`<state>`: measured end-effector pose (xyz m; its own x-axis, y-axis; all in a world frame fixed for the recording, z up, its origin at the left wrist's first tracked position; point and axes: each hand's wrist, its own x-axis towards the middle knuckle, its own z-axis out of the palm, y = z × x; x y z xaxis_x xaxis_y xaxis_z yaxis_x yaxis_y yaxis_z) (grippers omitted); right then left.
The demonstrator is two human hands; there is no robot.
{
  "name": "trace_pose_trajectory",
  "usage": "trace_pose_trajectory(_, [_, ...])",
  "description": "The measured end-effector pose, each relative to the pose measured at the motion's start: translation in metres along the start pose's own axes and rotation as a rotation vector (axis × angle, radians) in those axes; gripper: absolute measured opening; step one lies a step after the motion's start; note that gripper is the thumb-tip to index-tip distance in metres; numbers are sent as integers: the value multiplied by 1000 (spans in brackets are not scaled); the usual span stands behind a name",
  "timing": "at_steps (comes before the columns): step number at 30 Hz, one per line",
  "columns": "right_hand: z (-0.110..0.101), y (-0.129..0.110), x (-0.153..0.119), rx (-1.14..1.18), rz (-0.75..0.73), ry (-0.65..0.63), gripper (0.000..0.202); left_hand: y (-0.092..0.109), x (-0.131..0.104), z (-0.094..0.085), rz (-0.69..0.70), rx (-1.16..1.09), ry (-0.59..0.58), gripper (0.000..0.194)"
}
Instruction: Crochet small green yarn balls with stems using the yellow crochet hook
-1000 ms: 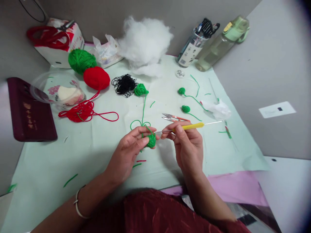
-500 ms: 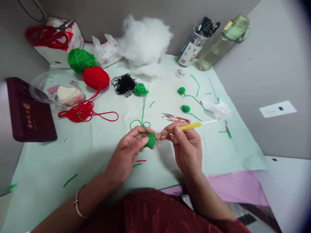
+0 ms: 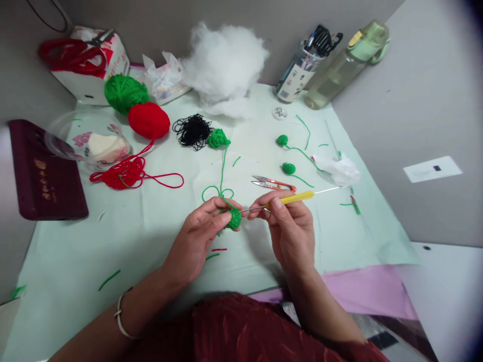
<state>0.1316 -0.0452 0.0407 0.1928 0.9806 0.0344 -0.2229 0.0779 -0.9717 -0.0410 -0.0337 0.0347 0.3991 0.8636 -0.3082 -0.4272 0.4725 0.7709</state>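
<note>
A small green crocheted piece (image 3: 234, 219) is pinched between the thumb and fingers of my left hand (image 3: 199, 229). My right hand (image 3: 292, 226) grips the yellow handle of a crochet hook (image 3: 298, 197), whose metal tip points left and reaches the edge of the crocheted piece. From that piece green yarn (image 3: 222, 171) passes over my left fingers, loops on the table and runs up to a small green yarn ball (image 3: 218, 139). Just beyond my right hand lie orange-handled thread snips (image 3: 273, 183). Exactly where the hook tip sits in the stitches is too small to tell.
Two small green crocheted balls (image 3: 289, 168) with yarn tails lie to the right. White stuffing (image 3: 226, 65), black yarn (image 3: 193, 131), a red yarn ball (image 3: 149, 120) and a larger green ball (image 3: 126, 94) sit farther back. At right rear stand a pen holder (image 3: 298, 75) and a bottle (image 3: 343, 70).
Both hands stay almost in place. The hook and my right hand have shifted very slightly; the crocheted piece is still in my left hand.
</note>
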Motion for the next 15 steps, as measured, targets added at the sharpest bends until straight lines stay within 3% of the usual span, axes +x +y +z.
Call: trace_pose_trajectory(15, [-2, 2, -1, -52, -58, 16, 19, -2, 0, 0, 9, 3, -10, 13])
